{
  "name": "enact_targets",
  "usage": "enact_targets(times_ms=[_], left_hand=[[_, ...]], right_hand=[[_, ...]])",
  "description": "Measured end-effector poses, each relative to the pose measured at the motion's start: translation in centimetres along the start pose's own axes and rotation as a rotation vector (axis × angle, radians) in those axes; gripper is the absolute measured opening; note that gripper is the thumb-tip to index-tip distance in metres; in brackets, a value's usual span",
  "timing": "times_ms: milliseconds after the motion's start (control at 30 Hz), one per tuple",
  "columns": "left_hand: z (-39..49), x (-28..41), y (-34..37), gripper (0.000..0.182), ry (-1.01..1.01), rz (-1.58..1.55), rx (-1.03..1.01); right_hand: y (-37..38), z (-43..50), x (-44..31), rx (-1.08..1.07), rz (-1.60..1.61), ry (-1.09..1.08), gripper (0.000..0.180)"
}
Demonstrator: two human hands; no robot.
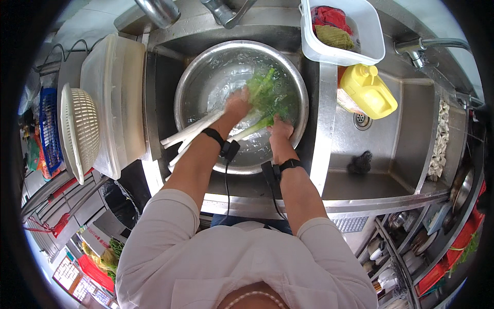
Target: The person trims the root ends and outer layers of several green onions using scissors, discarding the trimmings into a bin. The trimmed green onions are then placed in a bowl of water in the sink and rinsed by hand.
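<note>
A round stainless steel basin [181, 87] of water stands in the left sink. Several long green onions [195, 125] lie slantwise across it, their white stalks over the near left rim and their green tops under water. My left hand [237, 103] is closed around the stalks where white turns to green, partly blurred by the water. My right hand [281, 128] grips the green part of a stalk near the basin's right side, with its fingertips partly hidden among the leaves. Both wrists carry black strapped devices with cables.
A white tub [343, 58] with cloths sits on the sink divider [326, 127]. In the right sink [359, 143] are a yellow jug [368, 90] and a black scrubber [359, 162]. Translucent bins [115, 104] and a white colander [79, 131] stand at left. Faucets [224, 13] project from behind.
</note>
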State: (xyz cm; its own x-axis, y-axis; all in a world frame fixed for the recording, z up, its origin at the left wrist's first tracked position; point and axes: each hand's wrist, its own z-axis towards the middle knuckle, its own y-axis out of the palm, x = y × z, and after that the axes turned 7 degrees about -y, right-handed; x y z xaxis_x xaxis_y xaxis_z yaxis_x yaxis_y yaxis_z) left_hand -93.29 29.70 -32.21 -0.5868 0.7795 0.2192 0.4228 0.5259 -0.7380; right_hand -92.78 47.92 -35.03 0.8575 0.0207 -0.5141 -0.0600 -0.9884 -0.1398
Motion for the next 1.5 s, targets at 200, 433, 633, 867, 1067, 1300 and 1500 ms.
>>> enact_targets(times_ms=[200,433,633,867,1067,1300,1500], left_hand=[[-1.4,-2.9,-2.8,0.093,-0.346,0.039,0.081],[-6.7,-5.9,-1.4,0.088,-0.076,-0.027,-0.104],[-6.6,-6.6,-1.9,0.067,-0.168,-0.1,0.091],[-10.3,-4.9,-1.4,0.055,0.178,0.093,0.752],[-9.5,1.6,0.5,0.044,0.612,0.087,0.464],[-5.3,4.2,1.0,0.017,0.755,0.29,0.44],[-7.4,0.3,-3.0,0.01,0.47,-0.372,0.64]], right_hand=[[0.8,-1.9,5.0,-0.033,-0.238,-0.337,0.053],[4.9,-2.1,6.0,-0.248,0.628,0.112,0.031],[2.1,-2.2,5.4,-0.233,0.393,0.03,0.02],[1.0,-3.8,5.8,-0.171,0.259,-0.041,0.019],[0.3,-4.0,5.5,-0.169,0.194,-0.042,0.023],[0.2,-5.3,4.7,-0.16,0.289,-0.104,0.031],[0.2,-4.7,5.1,-0.154,0.26,-0.021,0.031]])
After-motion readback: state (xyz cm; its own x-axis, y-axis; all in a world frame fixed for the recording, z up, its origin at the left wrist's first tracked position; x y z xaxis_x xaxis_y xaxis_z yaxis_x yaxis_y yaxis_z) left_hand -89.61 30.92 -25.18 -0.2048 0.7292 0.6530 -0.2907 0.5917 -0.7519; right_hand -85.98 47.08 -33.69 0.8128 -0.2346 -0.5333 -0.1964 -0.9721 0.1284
